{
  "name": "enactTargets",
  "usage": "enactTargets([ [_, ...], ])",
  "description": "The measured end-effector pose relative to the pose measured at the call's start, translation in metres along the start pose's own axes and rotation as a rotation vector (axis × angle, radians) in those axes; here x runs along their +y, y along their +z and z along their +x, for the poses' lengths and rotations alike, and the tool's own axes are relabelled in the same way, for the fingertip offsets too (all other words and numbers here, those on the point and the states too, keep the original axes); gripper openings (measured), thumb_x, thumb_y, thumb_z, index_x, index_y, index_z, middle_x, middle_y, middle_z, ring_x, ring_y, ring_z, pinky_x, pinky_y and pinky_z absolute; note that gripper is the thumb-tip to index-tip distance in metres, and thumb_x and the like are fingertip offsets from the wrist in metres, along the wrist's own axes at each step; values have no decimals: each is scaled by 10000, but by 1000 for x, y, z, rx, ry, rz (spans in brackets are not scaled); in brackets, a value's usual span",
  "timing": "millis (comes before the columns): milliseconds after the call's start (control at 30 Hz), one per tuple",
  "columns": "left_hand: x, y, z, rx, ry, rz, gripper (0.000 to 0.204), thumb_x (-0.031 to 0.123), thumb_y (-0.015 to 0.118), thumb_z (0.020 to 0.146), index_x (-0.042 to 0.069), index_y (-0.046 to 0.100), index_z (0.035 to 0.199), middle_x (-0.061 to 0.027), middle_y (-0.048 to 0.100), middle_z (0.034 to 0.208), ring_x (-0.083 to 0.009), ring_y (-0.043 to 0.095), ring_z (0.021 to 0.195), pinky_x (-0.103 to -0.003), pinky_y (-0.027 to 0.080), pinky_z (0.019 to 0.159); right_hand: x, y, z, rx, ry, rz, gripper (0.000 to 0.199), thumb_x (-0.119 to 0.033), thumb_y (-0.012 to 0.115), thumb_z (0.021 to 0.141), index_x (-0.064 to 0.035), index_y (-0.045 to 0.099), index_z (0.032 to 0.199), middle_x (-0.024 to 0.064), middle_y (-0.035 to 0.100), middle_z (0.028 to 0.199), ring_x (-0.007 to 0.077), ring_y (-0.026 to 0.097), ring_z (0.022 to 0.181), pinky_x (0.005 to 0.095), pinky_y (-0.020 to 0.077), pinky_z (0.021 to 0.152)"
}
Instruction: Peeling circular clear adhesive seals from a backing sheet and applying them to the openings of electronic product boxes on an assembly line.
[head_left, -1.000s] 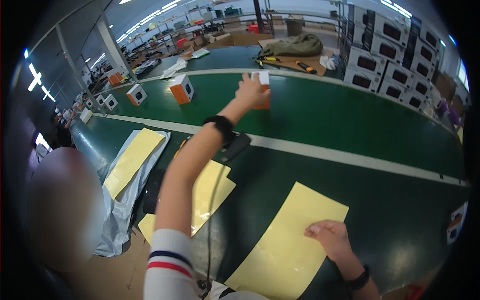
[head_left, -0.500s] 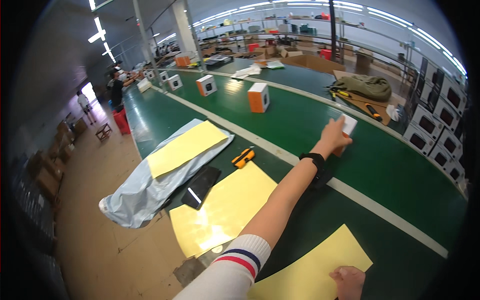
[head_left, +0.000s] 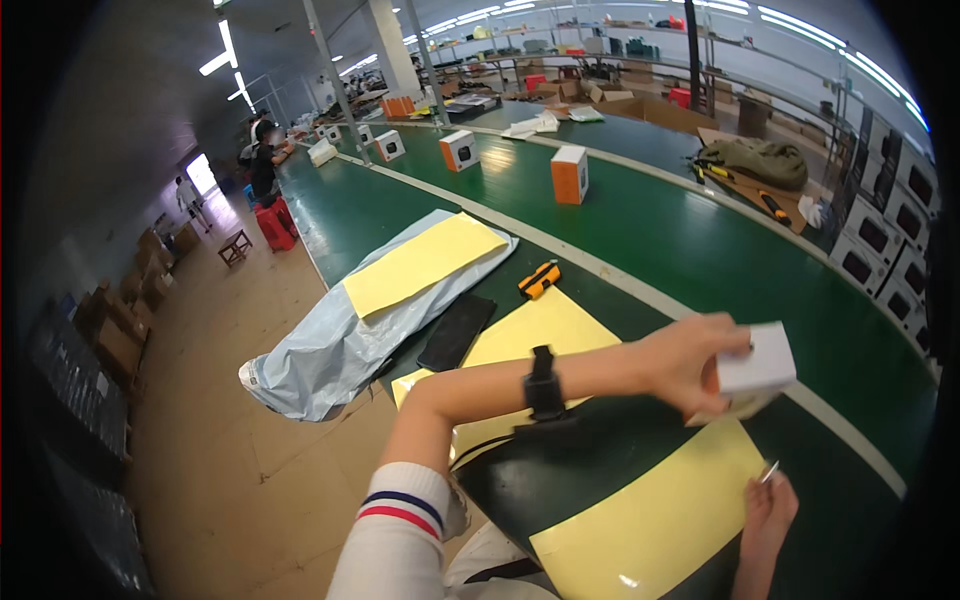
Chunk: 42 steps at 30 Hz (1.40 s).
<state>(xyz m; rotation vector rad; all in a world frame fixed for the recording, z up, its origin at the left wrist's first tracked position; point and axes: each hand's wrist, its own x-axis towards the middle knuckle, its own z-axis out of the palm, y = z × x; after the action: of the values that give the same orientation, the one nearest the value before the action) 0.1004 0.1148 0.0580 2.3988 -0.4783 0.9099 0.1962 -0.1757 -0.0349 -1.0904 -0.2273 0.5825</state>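
Note:
My left hand (head_left: 695, 365), with a black watch (head_left: 543, 388) on its wrist, is closed on a small white box (head_left: 757, 358) with an orange side. The box is held above the near edge of the green conveyor belt. Below it, my right hand (head_left: 768, 520) is closed round a small, slim silvery piece (head_left: 770, 471) whose kind I cannot make out. It is at the right edge of a yellow sheet (head_left: 650, 510) lying on the dark green table.
Several white and orange boxes (head_left: 570, 175) stand on the belt (head_left: 660, 220). On the near table lie a black phone (head_left: 457, 332), an orange and black tool (head_left: 539, 281) and a pale plastic bag (head_left: 320, 362) under another yellow sheet (head_left: 425, 263). White cartons (head_left: 868, 240) are stacked at the right.
My left hand has taken the box off the belt and brought it nearer, over the right hand. My right hand has moved up and right and shows the silvery piece. The view has shifted.

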Motion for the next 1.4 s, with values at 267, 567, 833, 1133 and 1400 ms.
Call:
enactTargets([
  [267, 97, 13, -73, -352, 53, -418, 449, 257, 735, 665, 85, 596, 1055, -208, 529, 1160, -365, 600, 948, -369, 529, 705, -27, 21, -18, -48, -142, -155, 158, -94, 586, 859, 56, 599, 907, 126, 593, 957, 193, 594, 885, 315, 512, 845],
  [567, 89, 51, -96, -176, -57, -794, 496, 195, 797, 624, 99, 612, 1074, -232, 509, 1242, -366, 576, 1066, -381, 506, 853, -35, 40, -29, -512, -300, -295, 74, 97, 561, 829, 64, 593, 887, 193, 631, 1018, 230, 629, 942, 332, 500, 862],
  [833, 85, 57, -106, -195, 7, -957, 494, 233, 809, 610, 119, 660, 1068, -258, 545, 1179, -367, 644, 946, -368, 559, 755, -37, 52, -36, -723, -193, -343, 61, 69, 620, 764, 29, 619, 810, 157, 669, 951, 190, 646, 891, 312, 518, 830],
  [1133, 81, 61, -109, -160, 29, -958, 513, 283, 826, 605, 118, 671, 1066, -278, 539, 1163, -370, 656, 902, -366, 571, 718, -39, 59, -35, -764, -135, -416, 72, 59, 639, 711, 15, 630, 768, 146, 688, 915, 170, 662, 855, 301, 531, 809],
  [1400, 83, 55, -106, -192, -42, -916, 532, 236, 829, 553, 142, 701, 1061, -198, 588, 1130, -312, 645, 911, -330, 543, 736, -46, 62, -37, -842, -232, -565, 84, 11, 664, 681, -7, 629, 755, 171, 684, 947, 207, 674, 817, 288, 538, 758],
])
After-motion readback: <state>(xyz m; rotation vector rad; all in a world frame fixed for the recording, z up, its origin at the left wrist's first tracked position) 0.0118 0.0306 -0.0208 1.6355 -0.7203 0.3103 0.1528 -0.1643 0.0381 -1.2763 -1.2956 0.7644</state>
